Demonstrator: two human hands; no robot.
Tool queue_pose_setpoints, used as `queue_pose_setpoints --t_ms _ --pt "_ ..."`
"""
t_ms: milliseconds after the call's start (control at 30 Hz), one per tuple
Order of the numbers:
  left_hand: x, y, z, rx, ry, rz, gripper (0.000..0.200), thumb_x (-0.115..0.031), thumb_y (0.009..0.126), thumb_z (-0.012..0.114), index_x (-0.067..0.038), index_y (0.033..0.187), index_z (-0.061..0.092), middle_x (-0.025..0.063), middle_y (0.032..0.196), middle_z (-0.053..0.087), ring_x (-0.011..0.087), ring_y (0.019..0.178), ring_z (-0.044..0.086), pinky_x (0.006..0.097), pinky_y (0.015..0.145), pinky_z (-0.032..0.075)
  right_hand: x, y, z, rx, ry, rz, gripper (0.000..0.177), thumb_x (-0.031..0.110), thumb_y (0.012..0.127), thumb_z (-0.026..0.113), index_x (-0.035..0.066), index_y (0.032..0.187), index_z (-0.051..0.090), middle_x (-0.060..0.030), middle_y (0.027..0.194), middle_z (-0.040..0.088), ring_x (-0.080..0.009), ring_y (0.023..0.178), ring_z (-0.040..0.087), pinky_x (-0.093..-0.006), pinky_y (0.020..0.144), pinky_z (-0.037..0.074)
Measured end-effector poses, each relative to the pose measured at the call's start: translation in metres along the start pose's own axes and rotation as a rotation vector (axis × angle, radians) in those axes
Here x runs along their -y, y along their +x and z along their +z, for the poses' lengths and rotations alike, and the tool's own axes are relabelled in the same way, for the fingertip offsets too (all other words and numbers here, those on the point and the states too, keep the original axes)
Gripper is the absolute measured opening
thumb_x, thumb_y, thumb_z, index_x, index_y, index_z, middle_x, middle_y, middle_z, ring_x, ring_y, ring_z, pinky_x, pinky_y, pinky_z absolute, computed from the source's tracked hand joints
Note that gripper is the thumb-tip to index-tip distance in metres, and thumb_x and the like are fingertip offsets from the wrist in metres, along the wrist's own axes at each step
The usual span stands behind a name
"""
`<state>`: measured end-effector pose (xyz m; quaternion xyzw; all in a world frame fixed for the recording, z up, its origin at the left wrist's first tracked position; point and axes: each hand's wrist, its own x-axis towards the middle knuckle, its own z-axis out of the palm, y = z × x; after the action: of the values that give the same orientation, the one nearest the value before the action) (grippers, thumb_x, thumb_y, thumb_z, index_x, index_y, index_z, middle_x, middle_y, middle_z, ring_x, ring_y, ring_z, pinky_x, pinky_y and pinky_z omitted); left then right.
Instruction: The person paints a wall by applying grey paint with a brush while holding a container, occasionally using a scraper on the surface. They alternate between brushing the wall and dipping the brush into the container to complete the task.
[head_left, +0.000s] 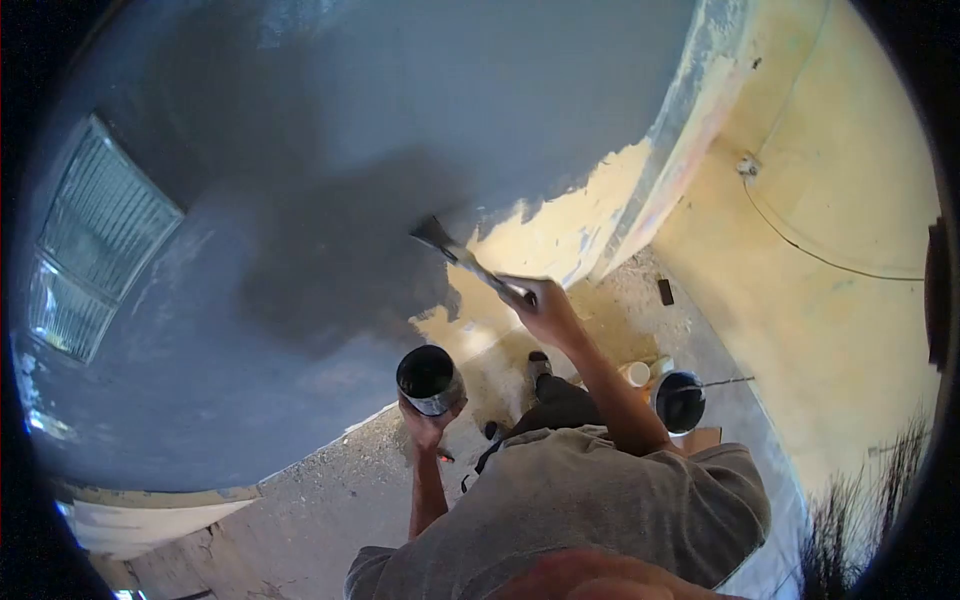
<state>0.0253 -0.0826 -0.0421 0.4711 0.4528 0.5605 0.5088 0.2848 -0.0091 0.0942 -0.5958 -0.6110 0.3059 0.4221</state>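
Note:
My right hand (pixel 545 312) grips the handle of a paintbrush (pixel 462 255), its dark bristles against the wall (pixel 350 240) where grey paint borders bare cream plaster. Around the brush the grey looks darker than farther out. Low at the left, my left hand (pixel 428 425) is wrapped round a paint can (pixel 430 378) with a dark inside, its mouth facing up. The can is held close in front of the wall, below and left of the brush.
Behind my right arm stands a bucket (pixel 680 403) with a stick across it, beside a white container (pixel 634 375). A small dark object (pixel 666 292) lies on the dusty floor (pixel 330 500). A louvred window (pixel 105 240) is at left; a cable (pixel 820 258) runs along the yellow wall (pixel 800 350).

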Motion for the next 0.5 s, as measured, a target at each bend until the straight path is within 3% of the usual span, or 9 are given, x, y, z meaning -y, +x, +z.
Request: queue_pose_setpoints --t_ms 33,67,133,200,300,367,433,500 --pt "-0.001 0.004 0.0 -0.043 0.158 0.106 0.085 -0.013 0.052 0.09 -0.004 0.125 0.047 0.0106 0.114 0.062 0.0223 0.1 0.063 0.0367 0.089 0.05 -0.027 -0.013 0.003 0.04 0.129 0.161 0.03 0.017 0.087 0.066 0.004 0.114 0.067 -0.0103 0.062 0.062 -0.0136 0.053 0.057 -0.0307 0.051 0.045" --pt "-0.002 0.0 0.0 -0.111 0.173 0.104 0.081 -0.013 0.052 0.089 -0.004 0.123 0.05 0.0095 0.111 0.063 0.0218 0.097 0.063 0.0362 0.087 0.051 -0.053 -0.033 0.004 0.029 0.177 0.226 0.032 0.018 0.088 0.066 0.002 0.115 0.066 -0.0065 0.063 0.06 -0.0115 0.053 0.054 -0.0299 0.048 0.043" --pt "-0.008 0.005 -0.001 -0.06 0.114 0.09 0.079 -0.013 0.052 0.089 -0.004 0.121 0.051 0.009 0.11 0.064 0.0214 0.096 0.064 0.0361 0.087 0.051 -0.078 -0.07 -0.004 0.002 0.226 0.303 0.034 0.02 0.088 0.066 0.0 0.116 0.065 -0.0028 0.063 0.058 -0.0095 0.053 0.052 -0.029 0.046 0.041" --pt "0.002 0.01 0.0 -0.073 -0.018 0.067 0.074 -0.014 0.053 0.088 -0.004 0.118 0.054 0.0077 0.108 0.065 0.0201 0.096 0.063 0.0357 0.086 0.051 -0.093 -0.097 -0.018 0.004 0.492 0.654 0.038 0.023 0.088 0.067 -0.002 0.116 0.064 -0.0025 0.067 0.061 -0.0096 0.054 0.052 -0.0287 0.048 0.042" --pt "-0.01 0.024 0.008 0.007 0.171 0.027 0.076 -0.014 0.052 0.089 -0.003 0.119 0.054 0.0075 0.108 0.065 0.0195 0.096 0.063 0.0357 0.087 0.051 -0.122 -0.119 -0.031 -0.144 0.337 0.599 0.041 0.027 0.088 0.067 -0.002 0.116 0.064 -0.0053 0.069 0.062 -0.0103 0.055 0.053 -0.0279 0.051 0.043" --pt "-0.01 0.039 0.02 0.075 0.122 0.068 0.077 -0.015 0.052 0.09 -0.003 0.119 0.054 0.0076 0.108 0.065 0.0194 0.096 0.063 0.0357 0.087 0.051 -0.123 -0.122 -0.038 -0.256 0.314 0.603 0.043 0.03 0.088 0.066 -0.002 0.116 0.064 -0.006 0.069 0.063 -0.0104 0.056 0.053 -0.0286 0.052 0.043" --pt "-0.012 0.05 0.036 0.139 0.071 0.106 0.078 -0.016 0.052 0.091 -0.003 0.12 0.053 0.0077 0.108 0.065 0.0192 0.096 0.063 0.0357 0.087 0.051 -0.107 -0.112 -0.054 -0.374 0.262 0.59 0.036 0.023 0.091 0.065 -0.001 0.118 0.062 0.0037 0.06 0.05 -0.0032 0.048 0.043 -0.023 0.042 0.031" --pt "-0.014 0.06 0.052 0.166 0.164 0.168 0.082 -0.018 0.051 0.092 -0.003 0.121 0.052 0.0082 0.11 0.064 0.0197 0.098 0.062 0.0356 0.088 0.05 -0.097 -0.099 -0.067 -0.415 0.225 0.531 0.039 0.024 0.092 0.064 -0.002 0.12 0.061 0.0022 0.06 0.052 -0.0038 0.049 0.044 -0.0234 0.044 0.033"
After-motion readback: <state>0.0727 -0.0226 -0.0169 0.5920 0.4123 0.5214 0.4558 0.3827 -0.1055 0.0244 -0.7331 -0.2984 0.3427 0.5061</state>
